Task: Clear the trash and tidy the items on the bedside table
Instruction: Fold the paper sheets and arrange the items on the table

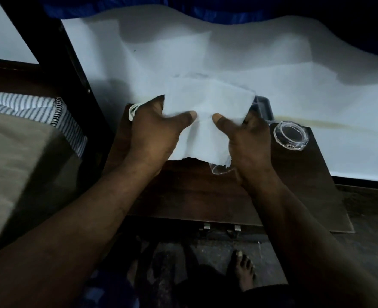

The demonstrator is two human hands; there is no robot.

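The left hand [154, 127] and the right hand [248, 138] both pinch a white tissue [205, 121], thumbs on its near face, holding it spread above the dark wooden surface [194, 192]. A clear glass ashtray [291, 135] sits at the surface's far right corner, a grey tray [262, 107] just behind the tissue. A transparent cup rim [219, 170] shows below the tissue's lower edge. The bed [28, 152] lies to the left.
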